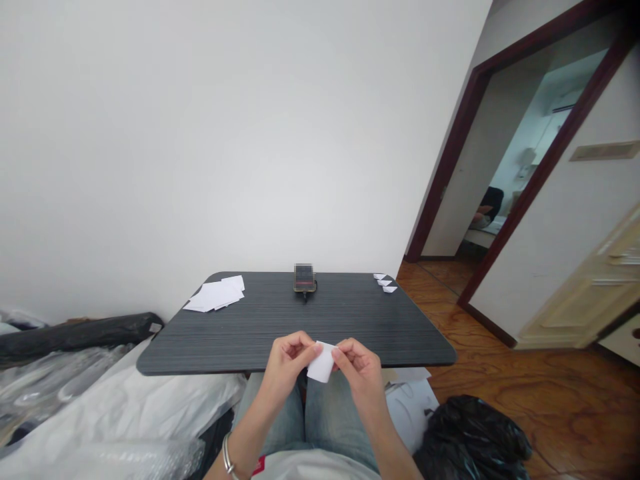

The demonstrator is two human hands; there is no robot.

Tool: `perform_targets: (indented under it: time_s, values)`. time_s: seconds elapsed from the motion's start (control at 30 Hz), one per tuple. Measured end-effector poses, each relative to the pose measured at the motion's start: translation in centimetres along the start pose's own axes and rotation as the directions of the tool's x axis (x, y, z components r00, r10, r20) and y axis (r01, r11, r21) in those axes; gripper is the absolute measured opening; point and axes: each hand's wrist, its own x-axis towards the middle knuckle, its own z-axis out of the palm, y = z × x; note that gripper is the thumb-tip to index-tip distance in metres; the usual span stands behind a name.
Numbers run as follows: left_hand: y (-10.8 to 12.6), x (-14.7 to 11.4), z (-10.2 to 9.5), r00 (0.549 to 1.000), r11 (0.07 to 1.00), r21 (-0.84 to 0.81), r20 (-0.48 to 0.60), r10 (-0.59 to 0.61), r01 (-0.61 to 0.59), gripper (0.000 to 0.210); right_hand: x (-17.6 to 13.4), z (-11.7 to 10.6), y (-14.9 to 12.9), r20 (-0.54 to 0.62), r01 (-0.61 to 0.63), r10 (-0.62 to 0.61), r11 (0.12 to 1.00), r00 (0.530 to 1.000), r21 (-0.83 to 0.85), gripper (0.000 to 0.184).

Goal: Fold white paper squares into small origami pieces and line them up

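Note:
A small white piece of paper is held up between my two hands, just over the table's near edge. My left hand pinches its upper left corner between thumb and fingers. On the other side, my right hand grips the upper right corner in the same way. The paper looks folded, though its back is hidden. A loose stack of white paper sheets lies at the table's far left. Several small folded white papers sit in a row at the far right corner.
The dark table stands against a white wall. A phone-like device with a cable rests at its back middle. A black plastic bag is on the floor to the right. Plastic-wrapped items lie on the left.

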Motion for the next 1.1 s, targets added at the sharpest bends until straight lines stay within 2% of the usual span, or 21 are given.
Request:
perform_targets:
  time_s: [0.3, 0.43, 0.57, 0.7, 0.83, 0.93, 1.1]
  values:
    - [0.4, -0.4, 0.5, 0.999, 0.999, 0.02, 0.015, 0.037, -0.037, 0.028, -0.1, 0.1, 0.2, -0.006, 0.096, -0.095, 0.995, 0.995, 0.017, 0.022]
    - [0.2, -0.4, 0.4, 0.999, 0.999, 0.025, 0.038, 0.02, -0.021, 0.028, -0.1, 0.1, 0.3, 0.005, 0.112, -0.112, 0.991, 0.994, 0.069, 0.023]
    - [-0.1, -0.3, 0.3, 0.998, 0.999, 0.035, 0.057, -0.005, 0.003, 0.027, 0.0, 0.1, 0.2, 0.02, 0.13, -0.13, 0.991, 0.991, 0.036, 0.023]
    - [-0.1, -0.2, 0.4, 0.999, 0.998, 0.064, 0.042, 0.024, -0.026, 0.027, 0.1, 0.1, 0.2, 0.036, 0.095, -0.096, 0.995, 0.995, 0.03, 0.022]
    - [0.0, -0.4, 0.4, 0.995, 0.991, 0.09, 0.009, 0.098, -0.099, 0.025, 0.1, 0.2, 0.6, 0.06, 0.021, -0.028, 0.994, 0.998, 0.109, 0.017]
    - [0.0, -0.5, 0.3, 0.99, 0.983, 0.114, 0.011, 0.14, -0.14, 0.024, 0.1, 0.2, 0.8, 0.039, 0.033, -0.038, 0.992, 0.999, 0.122, 0.017]
    - [-0.4, -0.2, 0.3, 0.995, 0.986, 0.137, 0.047, 0.087, -0.092, 0.024, 0.2, 0.1, 0.4, -0.001, 0.08, -0.08, 0.997, 0.997, 0.012, 0.02]
